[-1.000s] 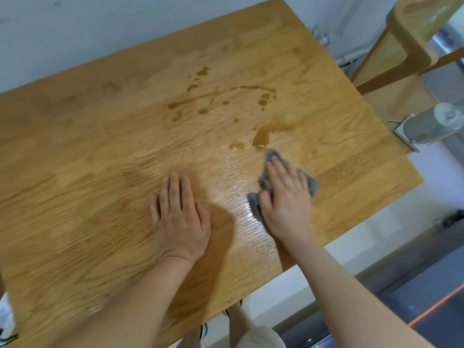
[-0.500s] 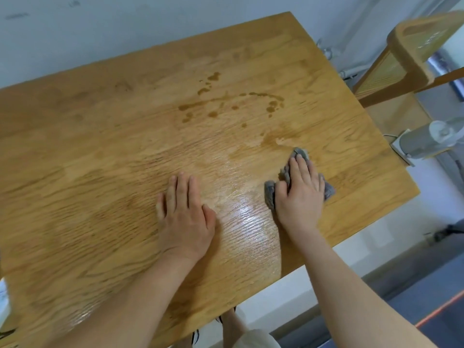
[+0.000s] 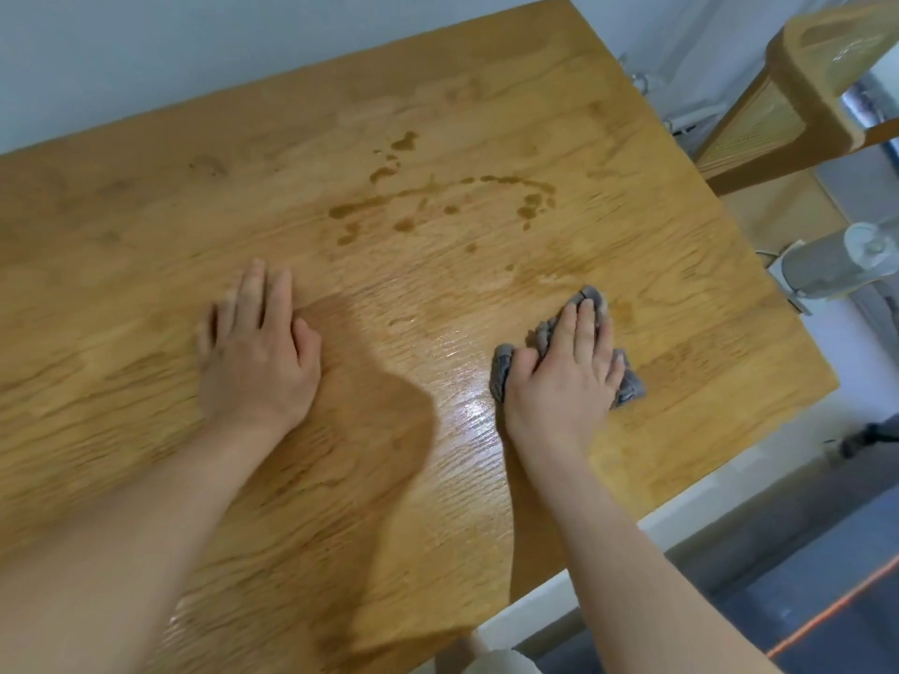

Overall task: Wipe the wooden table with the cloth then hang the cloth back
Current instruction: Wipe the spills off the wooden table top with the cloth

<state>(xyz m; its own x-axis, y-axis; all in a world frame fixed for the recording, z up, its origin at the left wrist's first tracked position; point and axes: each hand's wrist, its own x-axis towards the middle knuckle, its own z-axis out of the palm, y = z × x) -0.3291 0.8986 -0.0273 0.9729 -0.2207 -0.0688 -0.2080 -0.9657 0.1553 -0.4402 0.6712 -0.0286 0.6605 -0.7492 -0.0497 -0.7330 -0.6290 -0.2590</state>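
The wooden table (image 3: 146, 226) fills most of the view. Brown spill drops and streaks (image 3: 438, 197) lie on its far middle part. My right hand (image 3: 564, 377) presses flat on a crumpled grey cloth (image 3: 630, 384), near the table's right edge; the cloth sticks out around my fingers and thumb. A wet shiny patch (image 3: 467, 406) lies just left of the cloth. My left hand (image 3: 258, 352) rests flat on the bare wood left of centre, fingers together, holding nothing.
A wooden chair (image 3: 807, 90) stands past the table's right far corner. A grey cylindrical device (image 3: 836, 265) sits on a ledge to the right. White wall behind the table; dark floor with an orange line (image 3: 827, 620) at lower right.
My right hand has slid the cloth to the right, wiping away the large spill spot near it. My left hand has stayed flat on the table.
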